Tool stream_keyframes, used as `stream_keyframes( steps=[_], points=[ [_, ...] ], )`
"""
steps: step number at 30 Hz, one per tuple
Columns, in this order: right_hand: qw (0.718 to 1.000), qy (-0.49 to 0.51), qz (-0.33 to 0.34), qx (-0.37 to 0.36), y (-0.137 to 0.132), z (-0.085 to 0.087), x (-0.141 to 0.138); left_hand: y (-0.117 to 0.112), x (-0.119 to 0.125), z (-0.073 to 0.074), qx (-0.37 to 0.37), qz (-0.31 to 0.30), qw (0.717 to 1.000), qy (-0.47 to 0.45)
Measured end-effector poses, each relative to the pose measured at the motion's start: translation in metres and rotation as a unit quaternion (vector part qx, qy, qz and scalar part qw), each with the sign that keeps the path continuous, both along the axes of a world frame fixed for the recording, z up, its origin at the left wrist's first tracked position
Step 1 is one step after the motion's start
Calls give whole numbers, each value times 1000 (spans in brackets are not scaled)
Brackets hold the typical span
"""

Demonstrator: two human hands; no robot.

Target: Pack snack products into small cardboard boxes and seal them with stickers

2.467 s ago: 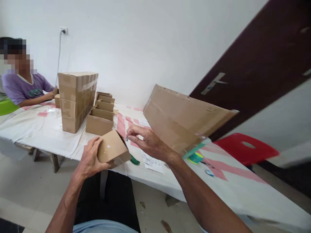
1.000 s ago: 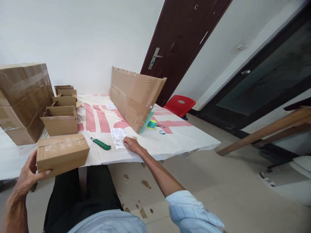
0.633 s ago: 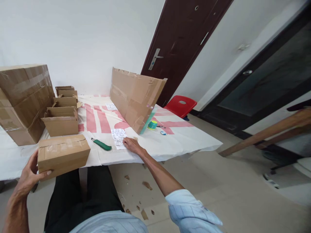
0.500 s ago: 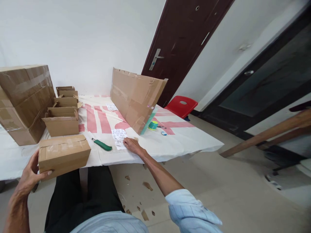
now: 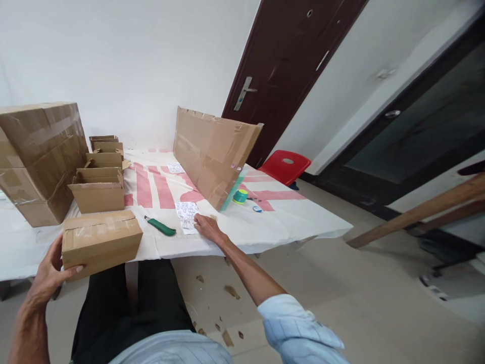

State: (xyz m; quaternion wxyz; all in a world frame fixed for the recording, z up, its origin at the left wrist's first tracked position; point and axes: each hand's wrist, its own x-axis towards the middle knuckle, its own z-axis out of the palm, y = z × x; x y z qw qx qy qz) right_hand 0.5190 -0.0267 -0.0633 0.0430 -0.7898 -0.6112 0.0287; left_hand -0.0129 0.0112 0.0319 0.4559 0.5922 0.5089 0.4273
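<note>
At the front left of the table, a closed, taped cardboard box (image 5: 102, 240) juts a little over the edge. My left hand (image 5: 51, 270) grips its left end, thumb along the near side and fingers behind. My right hand (image 5: 208, 227) rests at the right edge of a white paper sheet (image 5: 185, 215) printed with small blue marks. Its fingers are curled in a pinch on that edge; their tips are partly hidden. Between box and sheet lies a green utility knife (image 5: 161, 226), its tip toward the far left.
Behind the box stand several open small cartons (image 5: 98, 194) in a row, beside a large taped stack of boxes (image 5: 41, 167). A big cardboard panel (image 5: 212, 156) stands upright, with a green tape roll (image 5: 240, 196) at its right. Beyond is a red chair (image 5: 286, 167). Cardboard scraps (image 5: 231, 291) litter the floor.
The whole view has shifted slightly, with things sitting a little further right. Both hands keep nearly the same places on the box and the sheet.
</note>
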Motion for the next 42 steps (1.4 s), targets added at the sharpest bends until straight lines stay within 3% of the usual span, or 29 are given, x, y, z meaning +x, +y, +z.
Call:
stream_keyframes(
  steps=[12,20,25,30,34,38,42],
  points=[
    [1000,-6,-13,13,-4,-6,-9,2,-8,-4,21,-7,1000,6],
    [1000,-7,3,26,-10,-7,-14,1,-28,-30,17,-59,998,28],
    [999,-17,8,34,-15,-9,-20,6,-35,-40,68,-44,996,-33],
    [998,-13,-23,61,-21,-11,-22,14,-34,-40,105,-65,990,-62],
    [993,7,-34,115,-26,-2,-25,15,-31,-36,104,-63,990,-65],
    [981,55,13,187,-22,9,-52,15,-32,-32,106,-71,991,-44],
    [957,144,119,224,-12,12,-113,14,-34,-28,103,-76,991,-37]
  ],
)
